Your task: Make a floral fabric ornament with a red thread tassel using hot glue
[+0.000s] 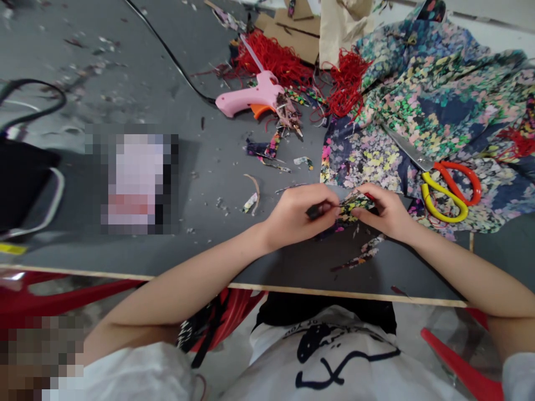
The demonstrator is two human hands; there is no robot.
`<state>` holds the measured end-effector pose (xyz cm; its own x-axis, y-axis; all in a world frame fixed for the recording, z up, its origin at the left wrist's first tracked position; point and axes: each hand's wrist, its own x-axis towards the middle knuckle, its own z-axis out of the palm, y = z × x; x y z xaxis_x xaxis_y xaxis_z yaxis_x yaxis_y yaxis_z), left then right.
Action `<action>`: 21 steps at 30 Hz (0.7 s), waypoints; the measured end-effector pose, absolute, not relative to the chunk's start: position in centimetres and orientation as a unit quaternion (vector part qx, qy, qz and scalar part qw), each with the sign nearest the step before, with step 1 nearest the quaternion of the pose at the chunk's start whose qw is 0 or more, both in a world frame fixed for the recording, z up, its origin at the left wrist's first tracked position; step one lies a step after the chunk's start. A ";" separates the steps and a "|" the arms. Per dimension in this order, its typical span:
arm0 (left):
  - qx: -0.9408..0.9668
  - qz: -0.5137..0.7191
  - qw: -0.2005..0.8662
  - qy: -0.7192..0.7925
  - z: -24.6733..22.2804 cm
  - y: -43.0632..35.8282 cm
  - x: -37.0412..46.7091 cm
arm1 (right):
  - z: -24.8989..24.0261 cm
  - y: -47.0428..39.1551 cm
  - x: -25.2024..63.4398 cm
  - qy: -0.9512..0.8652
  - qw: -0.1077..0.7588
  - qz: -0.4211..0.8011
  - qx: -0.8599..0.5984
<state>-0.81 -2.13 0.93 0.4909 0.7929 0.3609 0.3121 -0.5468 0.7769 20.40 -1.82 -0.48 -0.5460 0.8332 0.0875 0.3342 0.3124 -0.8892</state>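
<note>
Near the front of the grey table, my left hand (pixel 303 217) is closed on a small dark tool (pixel 317 210), its thumb and forefinger pinched together. Just to the right, my right hand (pixel 382 211) pinches a small floral fabric piece (pixel 350 210), with a bit of red at the fingertips. The dark tool's end reaches toward that piece; the exact contact is too small to tell. Behind my right hand spreads a large floral cloth (pixel 443 117). Scissors (pixel 430 165) with red and yellow handles lie on it. Thin fabric scraps (pixel 363 256) lie in front of my hands.
A pink glue gun (pixel 251 97) with a black cord lies behind my hands, beside red threads (pixel 276 58) and cardboard (pixel 292 30). A blurred-out rectangular object (pixel 136 181) and a black bag (pixel 27 184) are on the left. The table's front edge (pixel 301 291) runs below my forearms.
</note>
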 end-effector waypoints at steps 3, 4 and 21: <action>0.789 0.343 0.366 0.354 0.9 -2.1 -0.8 | -0.5 -1.7 20.5 -0.756 0.291 0.443 -0.385; 0.791 0.334 0.372 0.353 0.8 -2.0 -0.8 | -0.5 -1.7 20.5 -0.753 0.295 0.444 -0.385; 0.771 0.297 0.441 0.350 0.4 -2.1 -0.6 | -0.5 -1.4 20.7 -0.741 0.292 0.481 -0.368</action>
<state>-0.57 -2.13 0.45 0.5784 0.8020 0.1490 0.2785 -0.3658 0.8880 20.65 -1.41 -0.47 -0.5586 0.8258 0.0778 0.2654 0.2668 -0.9265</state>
